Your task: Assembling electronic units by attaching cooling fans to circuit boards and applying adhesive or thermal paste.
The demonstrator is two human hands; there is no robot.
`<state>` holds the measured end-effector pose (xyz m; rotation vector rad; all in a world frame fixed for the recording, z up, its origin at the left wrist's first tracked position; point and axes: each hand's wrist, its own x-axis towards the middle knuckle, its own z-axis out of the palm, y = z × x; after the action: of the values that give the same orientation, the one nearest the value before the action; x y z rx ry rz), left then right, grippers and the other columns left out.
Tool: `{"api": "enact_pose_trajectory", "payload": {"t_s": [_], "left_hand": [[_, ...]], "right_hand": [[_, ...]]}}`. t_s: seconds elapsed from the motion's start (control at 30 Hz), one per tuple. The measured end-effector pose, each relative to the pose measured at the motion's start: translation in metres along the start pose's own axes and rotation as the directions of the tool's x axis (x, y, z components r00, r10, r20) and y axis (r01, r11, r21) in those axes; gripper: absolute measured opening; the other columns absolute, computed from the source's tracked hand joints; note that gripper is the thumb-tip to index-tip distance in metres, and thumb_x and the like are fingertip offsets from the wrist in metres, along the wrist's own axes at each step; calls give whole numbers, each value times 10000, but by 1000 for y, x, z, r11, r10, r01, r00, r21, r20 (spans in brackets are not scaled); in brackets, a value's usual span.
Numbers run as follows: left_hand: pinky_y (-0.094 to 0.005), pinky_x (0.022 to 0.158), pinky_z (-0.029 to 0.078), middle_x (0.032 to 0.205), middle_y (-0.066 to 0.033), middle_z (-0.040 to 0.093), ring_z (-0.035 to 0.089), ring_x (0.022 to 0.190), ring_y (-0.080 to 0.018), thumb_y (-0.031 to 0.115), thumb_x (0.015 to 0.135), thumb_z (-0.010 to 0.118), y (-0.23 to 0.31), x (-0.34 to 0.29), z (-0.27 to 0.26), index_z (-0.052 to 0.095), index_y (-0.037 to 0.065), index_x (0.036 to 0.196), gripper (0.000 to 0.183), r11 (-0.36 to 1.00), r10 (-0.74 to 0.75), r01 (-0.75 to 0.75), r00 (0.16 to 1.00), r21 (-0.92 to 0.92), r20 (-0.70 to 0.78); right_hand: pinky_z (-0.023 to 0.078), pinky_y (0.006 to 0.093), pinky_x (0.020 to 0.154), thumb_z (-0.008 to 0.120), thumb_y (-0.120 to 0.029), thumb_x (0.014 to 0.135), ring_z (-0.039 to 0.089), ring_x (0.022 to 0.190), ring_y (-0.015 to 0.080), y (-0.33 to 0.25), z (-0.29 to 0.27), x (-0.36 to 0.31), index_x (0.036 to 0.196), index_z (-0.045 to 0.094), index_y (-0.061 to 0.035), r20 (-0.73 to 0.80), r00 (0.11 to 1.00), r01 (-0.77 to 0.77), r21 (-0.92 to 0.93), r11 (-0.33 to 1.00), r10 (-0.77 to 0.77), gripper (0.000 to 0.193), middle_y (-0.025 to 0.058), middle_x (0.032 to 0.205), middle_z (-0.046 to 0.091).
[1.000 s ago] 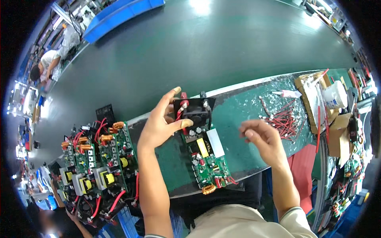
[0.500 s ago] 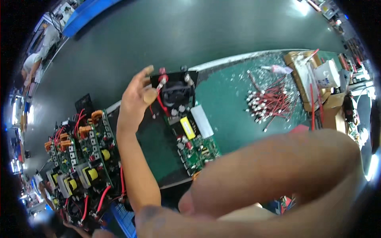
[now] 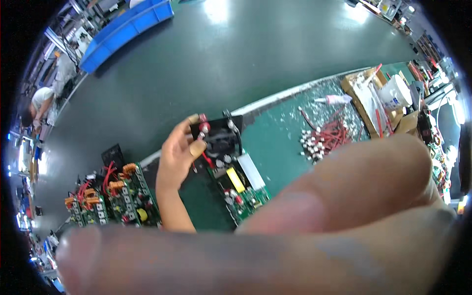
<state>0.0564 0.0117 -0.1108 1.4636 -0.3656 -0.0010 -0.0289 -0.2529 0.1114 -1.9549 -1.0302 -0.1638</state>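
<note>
My left hand (image 3: 178,152) pinches the left edge of a black end panel (image 3: 216,126), with thumb and fingertips at its red terminal (image 3: 204,127). The panel carries a black fan (image 3: 222,142) and belongs to a green circuit board (image 3: 253,197) with a yellow block (image 3: 235,180) and a grey metal heat sink (image 3: 251,171). Very close to the camera, my right hand (image 3: 339,226) looms large and blurred across the lower part of the view. One finger stretches far left and another bends above it, their tips apart. It hides the board's near end; I see nothing held in it.
Several similar circuit boards (image 3: 129,195) with orange coils stand at the left. To the right lie red wires with white connectors (image 3: 324,137), a tube (image 3: 334,100), a cardboard box (image 3: 358,93) and a white cup (image 3: 396,92). A blue bin (image 3: 125,33) is at far left.
My left fingers have closed in on the panel's edge and red terminal. My right hand spreads farther left across the lower view, covering more of the boards. The whole view has shifted.
</note>
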Motion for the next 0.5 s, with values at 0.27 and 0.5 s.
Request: {"api": "enact_pose_trajectory", "payload": {"t_s": [0.27,0.5], "left_hand": [[-272,898,463,1169,-51,549,553,1010,-126,46,888,658,61,1,21,463,-38,1364,521,988,-155,156,985,1,-76],[-269,921,443,1179,-51,545,548,1013,-116,135,880,706,16,20,4,456,-43,1368,576,994,-108,108,994,-1,-23]], "right_hand": [[540,335,715,676,-41,779,685,858,280,11,0,-2,890,676,-14,65,998,-11,50,999,8,115,136,967,702],[540,340,728,675,-45,784,685,891,288,22,-2,-8,909,676,-12,70,997,-24,35,999,22,130,141,993,700]]}}
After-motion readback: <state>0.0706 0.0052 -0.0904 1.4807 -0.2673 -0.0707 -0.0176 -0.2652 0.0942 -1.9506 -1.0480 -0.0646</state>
